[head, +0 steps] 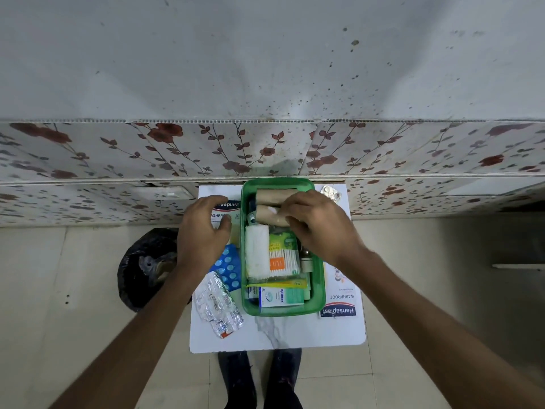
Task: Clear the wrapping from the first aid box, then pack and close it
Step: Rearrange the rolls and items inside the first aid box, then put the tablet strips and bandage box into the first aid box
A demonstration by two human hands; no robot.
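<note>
An open green first aid box (319, 277) stands on a small white table (295, 335). Inside lie two brown bandage rolls (269, 196), a white gauze roll (256, 252), a pack of cotton swabs (283, 261) and an Optibex carton (281, 296). My right hand (317, 222) is over the box's far right part, its fingertips touching the nearer brown roll (267, 215). My left hand (203, 228) hovers, fingers spread, over a Hansaplast box (228, 206) lying left of the green box. No lid or wrapping is in view.
Blue (228, 268) and silver (218, 305) blister packs lie left of the green box. A second Hansaplast box (340, 302) lies at its right, a silver strip (330, 192) at the far right corner. A black bin bag (147, 267) sits on the floor at left. A floral wall stands behind.
</note>
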